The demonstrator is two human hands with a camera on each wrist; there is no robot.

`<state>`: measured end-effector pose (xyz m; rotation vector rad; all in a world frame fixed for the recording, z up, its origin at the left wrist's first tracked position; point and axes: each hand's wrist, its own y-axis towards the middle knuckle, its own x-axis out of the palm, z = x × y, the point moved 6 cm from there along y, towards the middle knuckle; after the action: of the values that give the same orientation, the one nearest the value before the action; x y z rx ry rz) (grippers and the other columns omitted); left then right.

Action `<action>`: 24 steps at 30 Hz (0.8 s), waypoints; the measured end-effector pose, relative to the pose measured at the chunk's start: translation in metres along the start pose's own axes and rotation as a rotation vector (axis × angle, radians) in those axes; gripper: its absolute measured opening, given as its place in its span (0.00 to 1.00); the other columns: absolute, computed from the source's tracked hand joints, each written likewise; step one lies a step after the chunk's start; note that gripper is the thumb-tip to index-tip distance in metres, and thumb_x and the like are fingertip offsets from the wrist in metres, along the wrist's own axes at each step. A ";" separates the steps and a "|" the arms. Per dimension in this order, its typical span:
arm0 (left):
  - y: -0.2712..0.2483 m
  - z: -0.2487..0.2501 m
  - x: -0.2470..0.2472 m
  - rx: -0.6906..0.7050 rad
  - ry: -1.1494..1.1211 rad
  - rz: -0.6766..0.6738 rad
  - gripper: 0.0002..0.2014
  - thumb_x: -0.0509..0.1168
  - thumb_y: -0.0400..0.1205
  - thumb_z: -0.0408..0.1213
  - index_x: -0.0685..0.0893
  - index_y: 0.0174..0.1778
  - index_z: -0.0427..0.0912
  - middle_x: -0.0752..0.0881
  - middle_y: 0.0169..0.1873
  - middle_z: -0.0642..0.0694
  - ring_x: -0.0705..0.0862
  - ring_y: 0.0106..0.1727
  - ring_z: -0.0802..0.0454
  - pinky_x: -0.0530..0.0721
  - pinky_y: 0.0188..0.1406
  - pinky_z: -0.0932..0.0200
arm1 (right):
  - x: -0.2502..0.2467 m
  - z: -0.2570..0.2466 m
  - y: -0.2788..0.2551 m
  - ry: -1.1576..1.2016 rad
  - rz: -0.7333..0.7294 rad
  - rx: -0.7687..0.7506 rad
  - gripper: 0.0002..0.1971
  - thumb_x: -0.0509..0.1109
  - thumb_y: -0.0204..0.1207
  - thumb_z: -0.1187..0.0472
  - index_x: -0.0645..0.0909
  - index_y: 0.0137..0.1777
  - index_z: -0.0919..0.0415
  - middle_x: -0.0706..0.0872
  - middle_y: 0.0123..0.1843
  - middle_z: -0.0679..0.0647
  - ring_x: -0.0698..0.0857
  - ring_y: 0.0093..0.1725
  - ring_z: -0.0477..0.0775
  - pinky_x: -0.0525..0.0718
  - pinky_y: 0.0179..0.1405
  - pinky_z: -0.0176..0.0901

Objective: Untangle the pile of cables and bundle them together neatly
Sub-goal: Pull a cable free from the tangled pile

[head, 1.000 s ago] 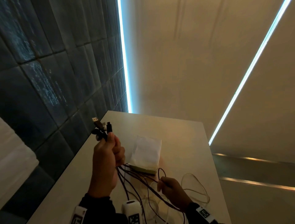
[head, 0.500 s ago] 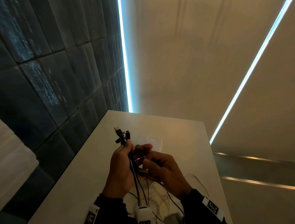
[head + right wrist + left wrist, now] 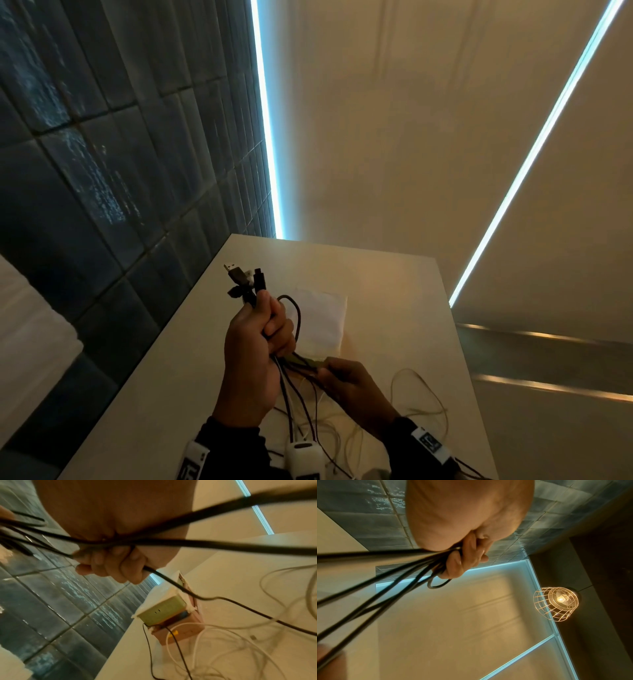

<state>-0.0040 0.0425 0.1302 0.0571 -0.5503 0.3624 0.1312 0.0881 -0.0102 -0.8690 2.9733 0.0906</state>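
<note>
Fingers of the left hand [image 3: 255,346] curl tight around the black cables [image 3: 301,397] just below their plugs [image 3: 245,279], so the connector ends stand up above the fist and the strands hang down out of it toward the near edge of the tabletop [image 3: 164,394]. The right hand [image 3: 349,387], lower and just to the right, clenches the same black strands where they leave the left fist; its wrist view shows them pressed into the palm, one trailing out below the fingers. The bundle's long axis therefore runs from the raised left fist down to the right grip. White cables [image 3: 421,407] lie loose in loops on the tabletop near its right edge, held by neither hand and nearer the right one. A box [image 3: 164,609] draped in white sits mid-tabletop beyond both hands.
</note>
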 end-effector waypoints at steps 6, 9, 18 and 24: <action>-0.006 0.014 -0.001 0.045 0.013 -0.006 0.17 0.51 0.88 0.41 0.71 0.32 0.41 0.66 0.21 0.51 0.59 0.18 0.58 0.59 0.17 0.64 | -0.001 0.049 -0.001 -0.041 0.017 0.120 0.16 0.68 0.80 0.51 0.80 0.37 0.63 0.81 0.40 0.55 0.76 0.45 0.50 0.74 0.51 0.49; -0.009 0.023 -0.001 0.090 0.041 -0.013 0.18 0.51 0.88 0.42 0.70 0.32 0.42 0.66 0.22 0.51 0.59 0.19 0.58 0.60 0.17 0.64 | -0.005 0.061 0.000 -0.103 0.059 0.118 0.19 0.65 0.79 0.51 0.82 0.44 0.70 0.82 0.40 0.54 0.76 0.41 0.48 0.76 0.44 0.45; -0.011 0.022 -0.012 0.064 0.087 0.050 0.18 0.51 0.88 0.40 0.70 0.31 0.42 0.64 0.19 0.53 0.57 0.17 0.60 0.57 0.16 0.65 | -0.021 0.063 -0.003 -0.367 0.132 0.227 0.18 0.66 0.79 0.65 0.79 0.27 0.51 0.79 0.22 0.39 0.75 0.26 0.37 0.73 0.34 0.36; -0.007 0.007 -0.021 -0.029 0.185 0.131 0.18 0.51 0.89 0.41 0.70 0.33 0.42 0.69 0.22 0.50 0.60 0.17 0.58 0.58 0.16 0.64 | -0.019 -0.066 0.006 0.080 0.237 -0.043 0.09 0.69 0.79 0.66 0.80 0.40 0.73 0.73 0.23 0.48 0.67 0.22 0.45 0.66 0.21 0.36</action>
<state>-0.0215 0.0277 0.1259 -0.0400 -0.3770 0.4822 0.1419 0.0988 0.0569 -0.5315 3.1477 0.1313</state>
